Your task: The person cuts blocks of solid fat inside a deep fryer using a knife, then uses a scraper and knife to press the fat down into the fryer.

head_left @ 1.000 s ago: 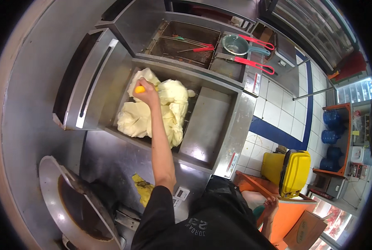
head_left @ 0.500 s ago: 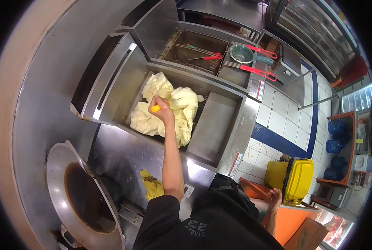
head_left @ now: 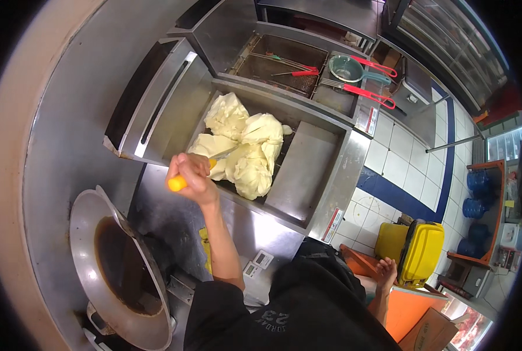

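Note:
My left hand (head_left: 194, 180) is closed in a fist round the yellow handle of a knife (head_left: 178, 183). Its metal blade touches the large pale yellow lumps of solid fat (head_left: 255, 130), between two of them. Several lumps lie heaped in the left part of a steel fryer tank (head_left: 340, 190). Loosely curled, with its fingers a little apart and nothing visible in them, my right hand (head_left: 386, 272) hangs at the right beside an orange panel (head_left: 410, 316).
A big wok (head_left: 83, 251) of dark liquid stands at the lower left. A yellow cloth (head_left: 206, 248) lies partly behind my left forearm. Beyond the tank are a fryer basket (head_left: 296, 52), red-handled tools (head_left: 369, 95) and a green strainer (head_left: 347, 69). A yellow bin (head_left: 422, 254) stands right.
My left hand has drawn back toward me and to the left with the knife, so more of the blade shows. My right hand stays at the right. The view has shifted slightly.

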A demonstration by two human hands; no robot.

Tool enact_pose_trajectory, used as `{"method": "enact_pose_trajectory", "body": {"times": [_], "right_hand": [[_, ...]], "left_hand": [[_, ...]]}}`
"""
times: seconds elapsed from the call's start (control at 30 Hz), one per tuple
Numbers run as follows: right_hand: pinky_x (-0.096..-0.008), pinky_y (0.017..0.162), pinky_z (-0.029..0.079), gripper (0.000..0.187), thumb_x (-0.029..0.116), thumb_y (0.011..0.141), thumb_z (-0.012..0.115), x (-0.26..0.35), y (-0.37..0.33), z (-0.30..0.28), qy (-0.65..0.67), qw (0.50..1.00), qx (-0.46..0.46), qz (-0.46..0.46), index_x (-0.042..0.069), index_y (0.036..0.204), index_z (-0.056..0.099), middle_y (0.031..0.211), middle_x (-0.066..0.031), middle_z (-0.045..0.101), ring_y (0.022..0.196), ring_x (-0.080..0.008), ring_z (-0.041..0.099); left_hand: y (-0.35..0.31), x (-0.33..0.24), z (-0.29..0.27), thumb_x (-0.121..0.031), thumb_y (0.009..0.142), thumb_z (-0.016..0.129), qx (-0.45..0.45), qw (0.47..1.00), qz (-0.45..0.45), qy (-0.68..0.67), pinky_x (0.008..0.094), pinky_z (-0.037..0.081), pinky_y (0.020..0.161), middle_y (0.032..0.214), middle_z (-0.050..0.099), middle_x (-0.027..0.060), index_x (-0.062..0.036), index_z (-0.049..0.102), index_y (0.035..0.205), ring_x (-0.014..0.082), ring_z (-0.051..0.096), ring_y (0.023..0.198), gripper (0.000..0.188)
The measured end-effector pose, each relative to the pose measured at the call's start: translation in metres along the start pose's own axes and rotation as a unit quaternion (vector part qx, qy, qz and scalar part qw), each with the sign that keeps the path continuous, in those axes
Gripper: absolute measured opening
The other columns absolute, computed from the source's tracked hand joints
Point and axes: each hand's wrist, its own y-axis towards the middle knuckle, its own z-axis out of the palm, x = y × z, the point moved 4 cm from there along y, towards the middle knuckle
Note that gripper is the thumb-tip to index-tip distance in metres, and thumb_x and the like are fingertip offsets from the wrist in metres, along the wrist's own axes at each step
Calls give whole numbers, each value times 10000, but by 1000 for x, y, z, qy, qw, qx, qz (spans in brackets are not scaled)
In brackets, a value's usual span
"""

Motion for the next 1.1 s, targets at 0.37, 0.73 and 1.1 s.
{"method": "enact_pose_trajectory", "body": {"times": [0.37, 0.73, 1.1], "right_hand": [[-271, 697, 427, 312, 433, 958, 500, -11, 7, -1, 10, 1000, 26, 6, 132, 926, 576, 801, -5, 609, 738, -146, 569], [-263, 685, 414, 294, 424, 965, 497, -3, -7, 16, 9, 1000, -3, -1, 139, 931, 560, 823, 2, 597, 731, -131, 552], [-283, 713, 420, 309, 422, 985, 464, -18, 19, 0, 28, 1000, -1, 5, 137, 934, 574, 807, 14, 556, 763, -136, 534]], "left_hand": [[-47, 54, -26, -70, 897, 447, -40, 995, -71, 53, 240, 255, 411, 498, 360, -9, -53, 351, 581, 64, 317, 439, 330], [-20, 161, -45, -106, 917, 512, -56, 981, -170, 79, 252, 239, 428, 524, 350, -49, -78, 345, 576, 54, 318, 468, 380], [6, 5, 6, -101, 904, 493, 14, 997, -62, 50, 240, 248, 405, 519, 356, -47, -75, 376, 570, 41, 304, 431, 355]]}}
